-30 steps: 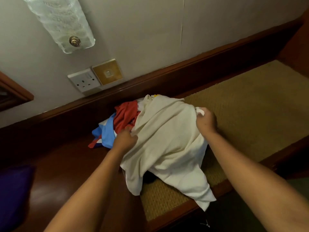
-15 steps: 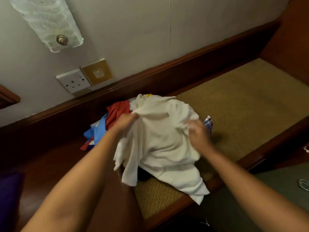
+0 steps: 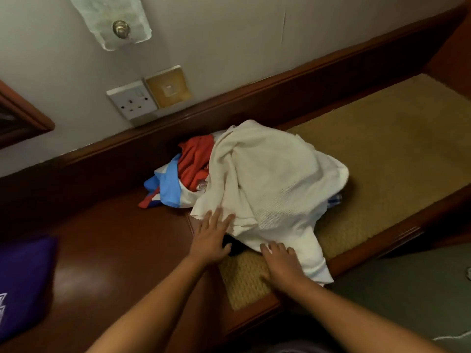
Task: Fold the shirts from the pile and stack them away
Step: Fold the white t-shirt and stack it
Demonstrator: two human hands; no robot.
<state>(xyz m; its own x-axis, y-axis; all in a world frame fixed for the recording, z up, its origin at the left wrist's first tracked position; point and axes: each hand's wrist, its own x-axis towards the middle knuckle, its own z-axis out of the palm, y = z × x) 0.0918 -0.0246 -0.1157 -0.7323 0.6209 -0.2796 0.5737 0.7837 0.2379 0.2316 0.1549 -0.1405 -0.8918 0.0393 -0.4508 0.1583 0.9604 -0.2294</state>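
A cream-white shirt [image 3: 267, 189] lies crumpled and loosely draped over the top of the pile [image 3: 193, 171], which sits near the middle of the view, straddling the polished wooden desktop [image 3: 114, 250] and the woven straw-coloured mat [image 3: 382, 159] set into it. From the white shirt, a red garment [image 3: 195, 160] shows at ten o'clock and a light blue and white one [image 3: 165, 184] at nine o'clock, both partly buried under it; a small patch of blue checked cloth [image 3: 334, 201] peeks out at its three o'clock edge. The left hand [image 3: 210, 238] reaches in from six o'clock, palm down, fingers straight and slightly spread, their tips resting on the shirt's near left hem while the palm lies flat on the wood. The right hand [image 3: 280, 263] lies at five o'clock from the shirt's middle, also palm down with the fingers extended and a little apart, pressing on the lower flap of the shirt where it trails over the mat toward the desk's front edge. Neither hand grips any cloth. At the far left, around eight o'clock in the view, a folded purple shirt [image 3: 23, 284] with a pale print rests on the desktop, well apart from the pile. On the wall beyond, at eleven o'clock from the pile, are a white twin socket [image 3: 132, 101] and a brass switch plate [image 3: 168, 86] side by side, with a frosted glass wall light [image 3: 112, 19] above them.
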